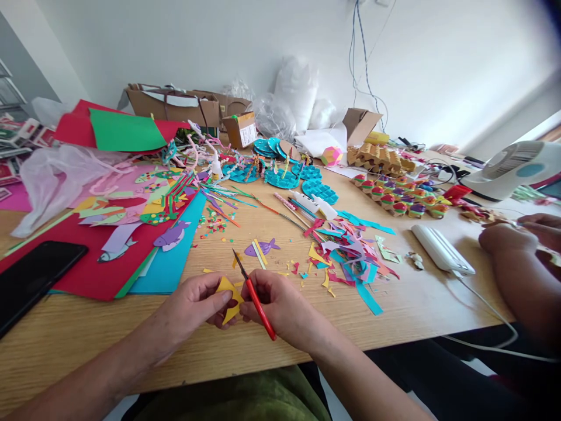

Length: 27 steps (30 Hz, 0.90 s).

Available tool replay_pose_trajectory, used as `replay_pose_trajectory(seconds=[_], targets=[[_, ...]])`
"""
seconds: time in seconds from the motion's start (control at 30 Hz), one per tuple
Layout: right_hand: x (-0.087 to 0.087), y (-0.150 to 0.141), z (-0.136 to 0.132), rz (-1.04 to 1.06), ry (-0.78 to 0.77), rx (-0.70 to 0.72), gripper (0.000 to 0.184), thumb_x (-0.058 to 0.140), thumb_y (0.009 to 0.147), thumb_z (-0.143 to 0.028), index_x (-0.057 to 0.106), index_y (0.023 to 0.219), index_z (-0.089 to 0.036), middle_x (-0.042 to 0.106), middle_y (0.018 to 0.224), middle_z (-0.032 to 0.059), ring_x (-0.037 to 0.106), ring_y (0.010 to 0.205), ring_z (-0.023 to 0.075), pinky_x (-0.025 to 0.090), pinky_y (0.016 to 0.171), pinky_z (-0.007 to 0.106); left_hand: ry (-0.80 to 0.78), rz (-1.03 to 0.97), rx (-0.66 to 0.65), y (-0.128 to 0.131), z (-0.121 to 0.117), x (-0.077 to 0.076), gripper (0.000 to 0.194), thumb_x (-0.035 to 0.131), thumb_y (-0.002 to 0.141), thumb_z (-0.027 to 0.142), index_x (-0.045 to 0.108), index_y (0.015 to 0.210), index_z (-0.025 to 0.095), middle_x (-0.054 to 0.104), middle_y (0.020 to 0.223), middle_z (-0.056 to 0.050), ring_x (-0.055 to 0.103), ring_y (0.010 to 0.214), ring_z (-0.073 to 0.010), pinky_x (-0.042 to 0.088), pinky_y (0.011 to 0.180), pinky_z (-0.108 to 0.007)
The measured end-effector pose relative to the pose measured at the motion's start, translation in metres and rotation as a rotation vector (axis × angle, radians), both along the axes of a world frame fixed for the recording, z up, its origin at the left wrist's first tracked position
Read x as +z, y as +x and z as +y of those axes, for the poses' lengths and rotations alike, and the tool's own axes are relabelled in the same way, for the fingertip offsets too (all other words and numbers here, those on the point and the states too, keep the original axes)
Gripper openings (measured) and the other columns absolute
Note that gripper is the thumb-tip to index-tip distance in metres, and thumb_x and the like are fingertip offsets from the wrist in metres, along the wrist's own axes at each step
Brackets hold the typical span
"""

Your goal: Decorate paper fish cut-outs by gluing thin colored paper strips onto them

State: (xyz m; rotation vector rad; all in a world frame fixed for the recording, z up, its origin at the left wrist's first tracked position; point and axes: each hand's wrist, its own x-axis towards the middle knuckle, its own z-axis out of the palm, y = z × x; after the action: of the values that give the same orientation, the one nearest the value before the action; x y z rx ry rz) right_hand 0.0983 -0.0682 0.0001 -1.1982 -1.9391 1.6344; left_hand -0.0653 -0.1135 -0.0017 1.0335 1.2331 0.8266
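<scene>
Between the fingers of my left hand (204, 299) is a folded piece of yellow paper (228, 295), held just above the table's front edge. My right hand (275, 301) grips red-handled scissors (262, 313); their dark blades point up and away from me. The right fingertips also meet the yellow paper's right side. A purple paper fish (263, 248) lies just beyond my hands, with thin yellow and white strips across it. Small yellow scraps are scattered around it.
A heap of paper offcuts (350, 251) lies right of centre. Coloured sheets (100, 266) and a black phone (41, 280) are at left. A white power bank (442, 248) with a cable lies near another person's arm (512, 263). Painted egg cartons (398, 196) stand behind.
</scene>
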Motion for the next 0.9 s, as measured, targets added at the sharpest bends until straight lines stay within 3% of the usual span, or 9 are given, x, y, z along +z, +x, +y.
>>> replay_pose_trajectory(seconds=[0.17,0.37,0.57,0.7,0.9], targets=[[-0.004,0.000,0.002,-0.031,0.049,0.012,0.010,0.057,0.064,-0.017,0.048,0.067,-0.017,0.049,0.061,-0.0046,0.040,0.054,0.0077,0.029,0.047,0.019,-0.055,-0.061,-0.034,-0.004,-0.010,-0.009,0.026,0.061,0.074,0.041,0.057,0.081,0.017,0.059,0.075,0.000,0.058,0.066,-0.0141,0.047,0.059,-0.024],[-0.002,0.000,0.003,-0.110,0.146,0.046,0.009,0.057,0.065,-0.018,0.048,0.067,-0.017,0.049,0.061,-0.0045,0.040,0.055,0.0073,0.027,0.047,0.018,-0.096,-0.049,-0.048,0.001,-0.008,-0.010,0.035,0.067,0.065,0.046,0.052,0.070,0.015,0.056,0.053,0.002,0.051,0.049,-0.0111,0.042,0.049,-0.022],[0.006,0.003,0.003,-0.215,0.202,0.112,0.007,0.055,0.065,-0.015,0.048,0.065,-0.017,0.044,0.057,-0.0056,0.038,0.052,0.0067,0.024,0.045,0.018,-0.017,-0.025,-0.071,-0.007,-0.007,-0.006,0.030,0.058,0.076,0.044,0.057,0.068,0.015,0.058,0.064,-0.001,0.054,0.060,-0.0125,0.043,0.055,-0.022],[0.010,0.002,0.003,-0.242,0.205,0.126,0.008,0.056,0.066,-0.016,0.048,0.066,-0.017,0.044,0.057,-0.0058,0.036,0.052,0.0067,0.023,0.044,0.018,-0.015,0.000,-0.043,-0.007,-0.006,-0.004,0.031,0.060,0.073,0.045,0.058,0.066,0.014,0.057,0.061,-0.001,0.051,0.057,-0.0120,0.041,0.053,-0.022],[0.013,0.011,0.003,-0.252,0.233,0.170,0.022,0.055,0.075,-0.037,0.050,0.067,-0.017,0.043,0.056,-0.0056,0.034,0.051,0.0069,0.023,0.045,0.019,0.008,-0.017,0.075,-0.008,-0.006,-0.004,0.020,0.062,0.073,0.035,0.062,0.069,0.015,0.060,0.063,-0.001,0.054,0.061,-0.0132,0.043,0.055,-0.022]])
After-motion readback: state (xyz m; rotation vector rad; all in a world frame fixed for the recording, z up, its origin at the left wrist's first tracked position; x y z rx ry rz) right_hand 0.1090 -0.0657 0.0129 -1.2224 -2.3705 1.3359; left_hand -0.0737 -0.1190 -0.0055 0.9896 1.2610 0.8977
